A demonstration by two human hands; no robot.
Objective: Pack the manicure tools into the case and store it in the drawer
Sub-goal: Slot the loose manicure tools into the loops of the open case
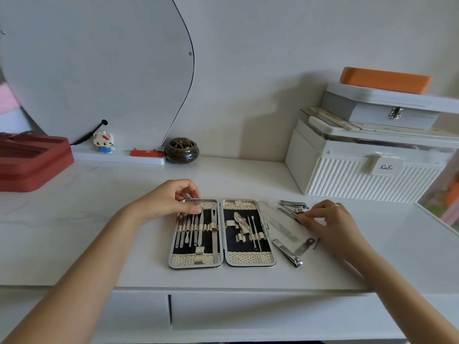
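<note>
The manicure case [221, 233] lies open flat on the white counter [99, 232], near its front edge, both halves facing up. Its left half holds a row of slim metal tools [190, 229] tucked under an elastic band, with a longer file [214, 232] beside them near the hinge; the right half carries a scaled-pattern tool [242, 223] and two thin probes [253, 233]. The left hand [171, 201] rests on the upper left corner of the case, its fingers [192, 209] loosely curled with the tips pressing on the case's edge and the tops of the tools. The right hand [330, 219], with a ring on one finger, is to the right of the case, its fingers bunched narrow and pinching at a small cluster of metal tools [293, 207] lying on the counter; exactly which piece is pinched cannot be told. Between that hand and the case lies a long pale nail file [280, 225], and nearer the front edge lie a nail clipper [288, 253] and a small flat tool with a dark end [304, 245]. Below the counter's front edge is a white drawer front [273, 314], closed. At the back stand a ribbed white box [367, 175] stacked with a grey box [387, 110] and an orange block [385, 79], a dark round censer [181, 150], a small block figurine [103, 142], and a red case [29, 162] at the left.
</note>
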